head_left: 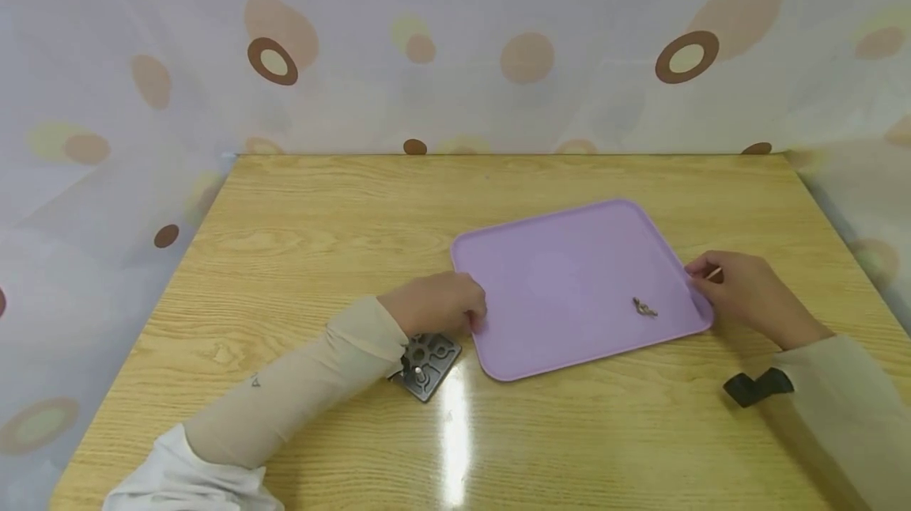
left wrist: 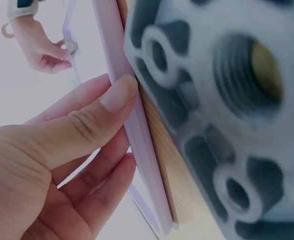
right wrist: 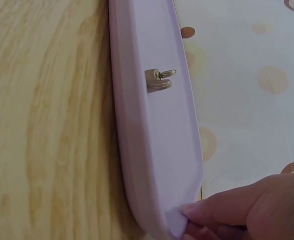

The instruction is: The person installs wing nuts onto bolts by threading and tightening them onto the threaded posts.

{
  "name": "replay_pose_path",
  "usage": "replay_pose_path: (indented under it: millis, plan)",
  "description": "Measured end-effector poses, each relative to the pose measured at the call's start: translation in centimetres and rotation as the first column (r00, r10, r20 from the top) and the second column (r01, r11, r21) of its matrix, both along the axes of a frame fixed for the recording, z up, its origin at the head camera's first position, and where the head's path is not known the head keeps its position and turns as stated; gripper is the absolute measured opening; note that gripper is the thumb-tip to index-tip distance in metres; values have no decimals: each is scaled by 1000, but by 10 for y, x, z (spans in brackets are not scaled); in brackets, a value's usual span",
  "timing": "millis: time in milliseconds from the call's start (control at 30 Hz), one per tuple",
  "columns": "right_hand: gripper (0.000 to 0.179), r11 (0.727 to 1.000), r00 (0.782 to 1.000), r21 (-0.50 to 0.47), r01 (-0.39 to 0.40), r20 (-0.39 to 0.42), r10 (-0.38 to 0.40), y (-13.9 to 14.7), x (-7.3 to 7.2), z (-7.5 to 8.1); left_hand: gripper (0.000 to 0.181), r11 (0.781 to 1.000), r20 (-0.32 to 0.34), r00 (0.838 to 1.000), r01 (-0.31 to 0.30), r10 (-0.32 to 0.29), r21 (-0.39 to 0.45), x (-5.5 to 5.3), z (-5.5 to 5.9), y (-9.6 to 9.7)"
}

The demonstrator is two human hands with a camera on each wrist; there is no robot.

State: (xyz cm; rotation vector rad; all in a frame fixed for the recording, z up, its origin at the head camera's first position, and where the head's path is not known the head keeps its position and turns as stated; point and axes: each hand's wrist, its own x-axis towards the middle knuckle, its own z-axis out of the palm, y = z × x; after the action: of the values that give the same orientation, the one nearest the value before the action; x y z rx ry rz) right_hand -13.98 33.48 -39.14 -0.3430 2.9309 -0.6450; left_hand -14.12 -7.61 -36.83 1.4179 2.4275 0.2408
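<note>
A light purple rectangular tray point(head_left: 555, 281) is set at a slant over the wooden table. My left hand point(head_left: 443, 302) pinches its left rim, thumb on one side and fingers on the other in the left wrist view. At the opposite side, my right hand point(head_left: 747, 293) pinches the right rim near the front corner. A small cluster of brass-coloured screws point(head_left: 644, 308) lies in the tray toward its right side. Below my left wrist rests a grey metal plate point(head_left: 434, 361), partly hidden by the sleeve; a threaded hole point(left wrist: 236, 75) shows large in the left wrist view.
The wooden table point(head_left: 306, 210) extends around the tray on every side. Behind it and along both sides stands a pale covering with coloured spots point(head_left: 527, 58). A black strap point(head_left: 758, 387) sits at my right sleeve cuff.
</note>
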Motion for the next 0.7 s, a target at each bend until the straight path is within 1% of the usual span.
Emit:
replay_pose_path:
  millis: [67, 233, 367, 467, 533, 600, 700]
  plan:
    - [19, 1000, 1000, -1, -1, 12, 1, -1, -3, 1, 14, 1000, 11, 1000, -4, 4, 5, -3, 1, -2]
    - [20, 1000, 998, -12, -3, 56, 3, -4, -8, 3, 14, 999, 49, 998, -43, 42, 16, -11, 0, -6]
    - [20, 1000, 997, -19, -14, 70, 16, -6, -13, 5, 13, 998, 60, 997, -49, 47, 42, -19, -5, -12]
    - [19, 1000, 997, -19, -23, 74, 24, -8, -16, 5, 13, 997, 54, 997, -53, 49, 61, -26, -9, -17]
    - [19, 999, 996, -26, -24, 85, 26, -10, -19, 5, 12, 995, 65, 996, -64, 60, 70, -31, -9, -21]
    - [19, 999, 995, -31, -24, 96, 27, -12, -21, 5, 11, 995, 62, 997, -59, 54, 78, -35, -9, -24]
    - [19, 999, 994, -42, -19, 108, 24, -15, -23, 5, 11, 994, 76, 996, -61, 54, 91, -41, -9, -28]
